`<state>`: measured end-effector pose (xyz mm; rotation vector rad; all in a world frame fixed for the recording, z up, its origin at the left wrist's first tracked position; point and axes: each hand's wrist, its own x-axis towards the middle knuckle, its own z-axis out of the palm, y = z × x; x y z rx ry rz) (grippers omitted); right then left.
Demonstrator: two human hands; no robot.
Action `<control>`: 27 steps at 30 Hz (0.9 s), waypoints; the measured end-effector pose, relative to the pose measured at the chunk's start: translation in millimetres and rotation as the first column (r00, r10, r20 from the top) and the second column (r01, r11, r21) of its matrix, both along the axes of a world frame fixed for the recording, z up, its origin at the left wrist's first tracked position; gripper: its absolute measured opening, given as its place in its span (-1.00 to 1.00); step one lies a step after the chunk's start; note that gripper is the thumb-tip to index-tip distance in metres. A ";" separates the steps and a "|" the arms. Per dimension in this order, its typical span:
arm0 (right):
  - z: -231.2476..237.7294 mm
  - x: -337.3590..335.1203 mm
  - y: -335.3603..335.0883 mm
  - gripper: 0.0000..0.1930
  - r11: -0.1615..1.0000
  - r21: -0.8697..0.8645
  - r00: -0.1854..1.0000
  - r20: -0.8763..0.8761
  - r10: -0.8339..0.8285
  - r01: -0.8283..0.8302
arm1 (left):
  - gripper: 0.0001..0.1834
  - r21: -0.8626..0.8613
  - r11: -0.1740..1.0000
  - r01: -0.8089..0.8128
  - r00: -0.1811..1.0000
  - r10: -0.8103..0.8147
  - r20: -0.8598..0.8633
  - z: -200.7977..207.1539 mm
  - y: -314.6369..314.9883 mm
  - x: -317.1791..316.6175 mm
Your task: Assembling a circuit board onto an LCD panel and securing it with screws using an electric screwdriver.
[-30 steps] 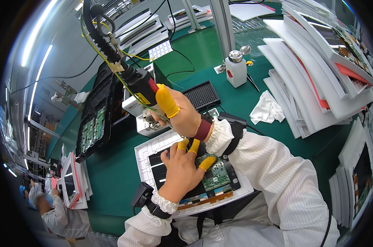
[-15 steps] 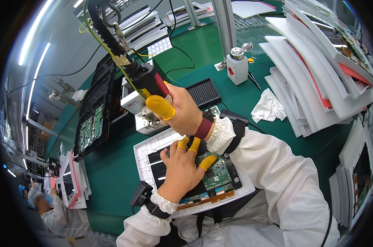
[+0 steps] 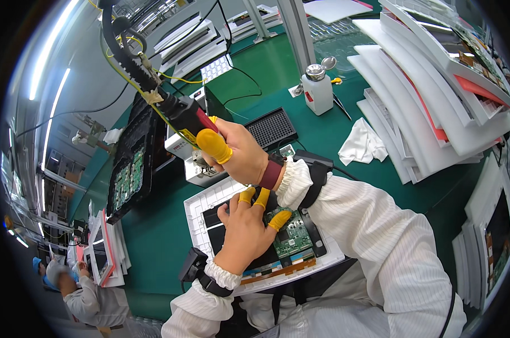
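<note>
My right hand, with a yellow finger cot on the thumb, is wrapped round a black-and-red electric screwdriver that hangs from a cable. The screwdriver's tip is hidden behind the hand. Below it, my left hand lies palm down, fingers spread with yellow cots, over a white-framed display panel in front of me. Its thumb touches a green circuit board mounted on the panel's back. What lies right under the left fingertips cannot be made out.
A small white machine stands beyond the panel, beside a black grid tray. At left is a black tray of circuit boards. A white pump bottle, tweezers, a cloth and stacked panels with foam sheets sit right. A co-worker is far left.
My right hand and the screwdriver have shifted slightly left in view, along with much of the background. My left hand stays spread on the panel, its fingertips a little further left.
</note>
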<state>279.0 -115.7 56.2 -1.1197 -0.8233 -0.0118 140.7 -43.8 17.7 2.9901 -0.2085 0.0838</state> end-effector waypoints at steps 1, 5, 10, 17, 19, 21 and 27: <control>0.5 -0.7 -0.5 -0.56 1.000 -0.028 1.000 0.009 -0.004 0.004 | -0.50 -0.003 1.000 -0.003 1.000 0.003 -0.009 0.9 -0.5 0.1; 2.0 -2.4 -2.4 -0.75 0.998 -0.048 0.999 -0.023 0.025 -0.026 | -0.48 -0.003 1.000 0.004 1.000 -0.004 -0.025 1.7 -0.1 0.8; -1.0 1.1 2.3 -0.68 0.999 0.042 0.999 -0.046 -0.008 0.010 | -0.51 -0.024 1.000 0.001 1.000 -0.002 -0.012 0.4 1.3 1.5; 2.5 -3.8 -2.4 -0.71 0.999 -0.047 0.999 0.031 -0.016 0.017 | -0.54 -0.023 1.000 0.000 1.000 0.000 -0.009 0.1 2.9 -0.3; -3.2 -3.4 1.1 -0.73 1.000 -0.023 1.000 0.006 -0.007 0.007 | -0.51 -0.024 1.000 -0.007 0.999 0.006 -0.034 -1.1 3.4 0.7; -8.6 1.5 6.8 -0.74 0.999 0.029 0.998 0.056 -0.015 0.013 | -0.51 -0.041 0.999 -0.008 0.999 0.006 -0.032 1.0 1.6 1.1; 26.4 6.4 -20.7 -0.64 0.975 0.199 0.993 0.088 0.084 -0.101 | -0.51 -0.045 0.999 -0.017 1.000 0.016 -0.020 7.9 12.4 -3.7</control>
